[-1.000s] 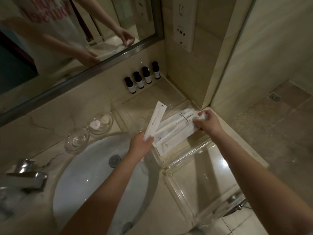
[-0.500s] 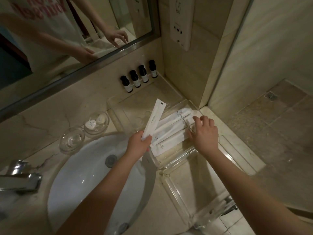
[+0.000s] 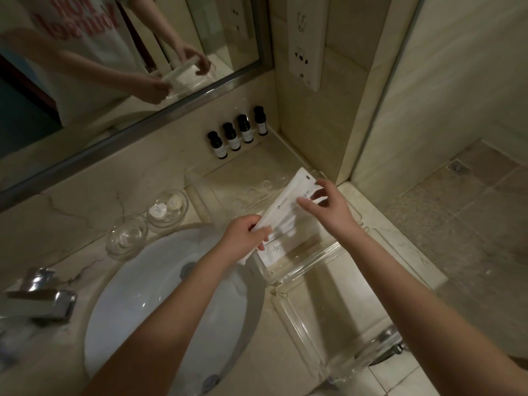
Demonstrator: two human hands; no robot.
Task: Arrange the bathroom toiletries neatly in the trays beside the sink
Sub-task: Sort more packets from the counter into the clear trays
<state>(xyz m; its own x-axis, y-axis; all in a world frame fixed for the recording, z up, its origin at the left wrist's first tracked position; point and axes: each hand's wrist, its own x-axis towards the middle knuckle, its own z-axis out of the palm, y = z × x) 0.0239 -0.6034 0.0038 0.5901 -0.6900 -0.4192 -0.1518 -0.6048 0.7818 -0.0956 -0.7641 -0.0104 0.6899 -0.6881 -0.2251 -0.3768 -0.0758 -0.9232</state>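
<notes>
While the big mirror [image 3: 120,70] fills the wall at the back, a white sink [image 3: 148,304] sits low on the left of the stone surface [image 3: 400,247]. Three clear trays lie in a line to the right of the sink: a near tray [image 3: 300,324], a middle tray [image 3: 307,262] and a far tray [image 3: 197,178]. The left hand [image 3: 243,238] has its grip clamped on the low end of a long white packet [image 3: 285,201], which slants up over the middle tray. The right hand [image 3: 328,207] is at the packet's top end with its grip apart and fingers spread; I cannot tell if they touch it. More white packets [image 3: 275,250] lie flat in the middle tray, under the held one. A shiny tap [image 3: 43,295] is at the left edge. Two glass dishes [image 3: 168,208] sit between the sink and the wall, and one has small round white things in it. Four little dark bottles [image 3: 237,135] stand in a row by the wall, behind the far tray.
</notes>
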